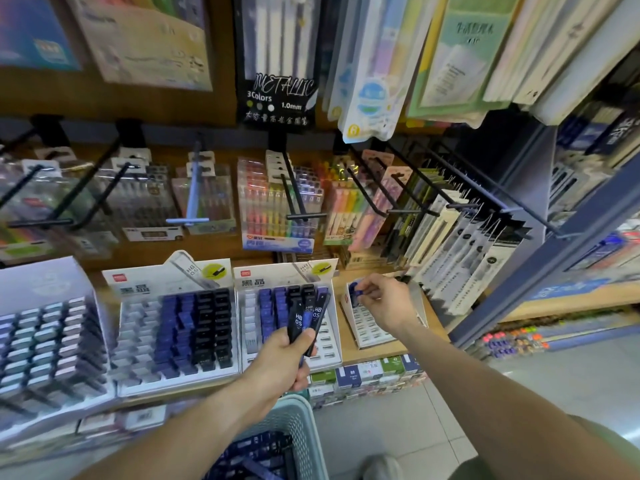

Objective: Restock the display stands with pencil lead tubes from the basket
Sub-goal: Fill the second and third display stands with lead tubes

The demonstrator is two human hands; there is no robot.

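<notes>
Below me at 6 o'clock, the basket (pixel 298 420) keeps spare tubes. My left hand (pixel 284 362) grips several tubes (pixel 304 318) as supply; my right hand (pixel 384 299) pinches one blue tube (pixel 356 292) over the stand (pixel 370 327) at 1 o'clock, to slot it.

Highlighter packs (pixel 277 209) hang on black hooks (pixel 294 188) beneath a metallic-pen pack (pixel 277 60).

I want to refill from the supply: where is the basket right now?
In the head view the teal basket sits bottom centre, below the shelf edge and just under the left hand, which holds several lead tubes.
</notes>
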